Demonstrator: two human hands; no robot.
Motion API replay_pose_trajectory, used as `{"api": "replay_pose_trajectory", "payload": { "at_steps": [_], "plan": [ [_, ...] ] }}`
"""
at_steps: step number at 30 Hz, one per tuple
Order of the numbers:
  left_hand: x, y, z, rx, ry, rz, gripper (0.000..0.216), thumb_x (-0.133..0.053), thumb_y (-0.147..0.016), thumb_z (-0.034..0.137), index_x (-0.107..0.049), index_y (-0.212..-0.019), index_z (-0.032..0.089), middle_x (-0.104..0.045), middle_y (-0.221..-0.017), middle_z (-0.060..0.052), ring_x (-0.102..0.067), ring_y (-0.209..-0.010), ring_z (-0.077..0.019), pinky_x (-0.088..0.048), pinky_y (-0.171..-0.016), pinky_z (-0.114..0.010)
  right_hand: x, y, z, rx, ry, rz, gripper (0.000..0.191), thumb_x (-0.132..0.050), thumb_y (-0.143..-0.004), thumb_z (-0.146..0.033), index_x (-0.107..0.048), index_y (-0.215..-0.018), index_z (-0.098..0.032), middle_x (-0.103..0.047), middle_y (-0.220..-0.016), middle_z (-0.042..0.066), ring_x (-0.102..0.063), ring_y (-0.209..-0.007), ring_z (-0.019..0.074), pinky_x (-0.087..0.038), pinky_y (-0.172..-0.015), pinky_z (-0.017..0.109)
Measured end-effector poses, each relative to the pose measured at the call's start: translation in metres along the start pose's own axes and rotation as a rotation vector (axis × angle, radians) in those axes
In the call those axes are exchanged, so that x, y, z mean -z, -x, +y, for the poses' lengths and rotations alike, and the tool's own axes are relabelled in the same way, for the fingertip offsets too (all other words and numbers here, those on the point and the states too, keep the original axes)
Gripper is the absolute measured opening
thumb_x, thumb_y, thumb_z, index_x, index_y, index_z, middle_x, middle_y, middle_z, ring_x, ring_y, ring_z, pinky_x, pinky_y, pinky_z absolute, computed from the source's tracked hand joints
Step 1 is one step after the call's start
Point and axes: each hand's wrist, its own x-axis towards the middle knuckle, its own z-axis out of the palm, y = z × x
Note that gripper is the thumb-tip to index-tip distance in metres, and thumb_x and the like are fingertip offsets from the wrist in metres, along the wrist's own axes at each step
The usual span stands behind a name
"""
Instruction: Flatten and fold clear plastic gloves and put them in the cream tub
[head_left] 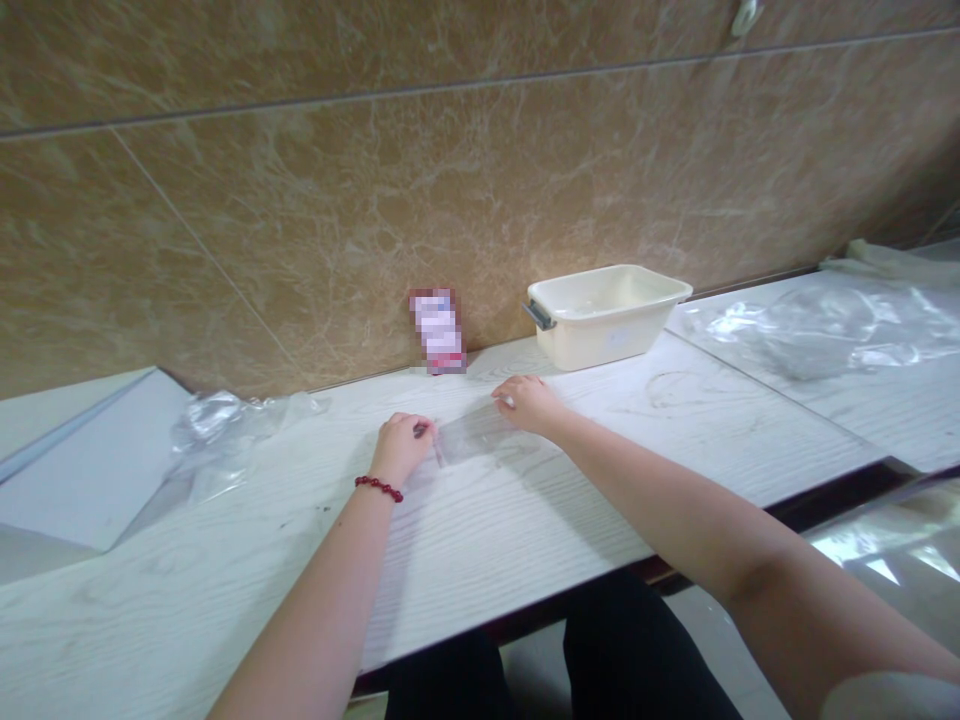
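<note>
Between my two hands a clear plastic sheet or bag (474, 432) is stretched, low over the white wood-grain table (495, 560). My left hand (405, 445), with a red bead bracelet (379, 487) at the wrist, pinches its left end. A small dark patch shows at those fingertips; I cannot tell what it is. The fingers of my right hand (529, 402) are closed on the sheet's right end. Something small and whitish is at its fingertips, too blurred to name. Beyond my hands a blurred pink-and-white upright item (439, 332) leans against the wall.
A cream plastic tub (600, 340) with a grey handle stands by the marbled wall (315, 220). Crumpled clear plastic (817, 325) lies at the right, more crumpled plastic (225, 425) at the left beside an open white box (82, 470). The table's front edge is before my legs.
</note>
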Motion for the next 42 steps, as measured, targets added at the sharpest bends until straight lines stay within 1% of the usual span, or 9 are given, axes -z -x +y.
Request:
{"api": "replay_pose_trajectory", "payload": {
  "at_steps": [8,19,24,30,35,42],
  "plan": [
    [0.000,-0.001,-0.001,0.011,-0.049,-0.023,0.028,-0.040,-0.073,0.032,-0.063,-0.076,0.017,-0.061,-0.079,-0.006,-0.053,-0.080,-0.0166,-0.039,-0.077,-0.026,-0.005,-0.001,0.002,0.020,-0.017,0.058,0.029,-0.038,-0.076,-0.029,-0.057,-0.097,-0.023,-0.056,-0.102,0.004,-0.047,-0.097,0.0162,-0.032,-0.085,0.028],
    [-0.002,0.000,0.001,0.016,-0.019,-0.014,0.025,-0.044,-0.070,0.034,-0.063,-0.073,0.019,-0.062,-0.079,-0.005,-0.053,-0.083,-0.0171,-0.038,-0.078,-0.027,0.005,0.003,-0.005,-0.027,0.015,-0.017,0.032,-0.035,-0.079,-0.031,-0.057,-0.101,-0.022,-0.055,-0.107,0.004,-0.048,-0.098,0.0182,-0.032,-0.086,0.028],
    [-0.002,0.000,0.001,0.040,-0.002,-0.010,0.024,-0.044,-0.070,0.035,-0.063,-0.071,0.019,-0.063,-0.080,-0.004,-0.053,-0.084,-0.0166,-0.038,-0.079,-0.026,0.006,0.003,-0.006,-0.064,0.025,-0.045,0.032,-0.037,-0.078,-0.031,-0.056,-0.102,-0.023,-0.055,-0.107,0.004,-0.050,-0.097,0.0183,-0.033,-0.085,0.027],
    [-0.001,0.001,0.002,0.046,0.025,-0.009,0.023,-0.050,-0.065,0.037,-0.062,-0.072,0.018,-0.062,-0.082,-0.005,-0.053,-0.085,-0.0176,-0.038,-0.080,-0.028,0.006,0.003,-0.006,-0.063,0.012,-0.031,0.032,-0.037,-0.078,-0.031,-0.057,-0.101,-0.023,-0.056,-0.106,0.004,-0.050,-0.097,0.0185,-0.034,-0.085,0.027],
    [0.000,0.002,0.003,0.020,0.025,-0.021,0.020,-0.049,-0.066,0.035,-0.062,-0.069,0.019,-0.063,-0.079,-0.004,-0.053,-0.086,-0.0175,-0.038,-0.081,-0.028,0.005,0.002,-0.005,-0.059,-0.001,-0.032,0.032,-0.037,-0.078,-0.031,-0.057,-0.101,-0.022,-0.056,-0.105,0.005,-0.050,-0.097,0.0188,-0.034,-0.085,0.028],
    [-0.002,0.000,0.002,0.037,0.016,-0.026,0.021,-0.048,-0.067,0.035,-0.062,-0.070,0.019,-0.062,-0.080,-0.004,-0.054,-0.084,-0.0173,-0.038,-0.080,-0.028,0.006,0.003,-0.005,-0.058,0.015,-0.054,0.033,-0.038,-0.078,-0.033,-0.056,-0.104,-0.023,-0.055,-0.107,0.005,-0.050,-0.098,0.0192,-0.034,-0.085,0.028]
  ]
}}
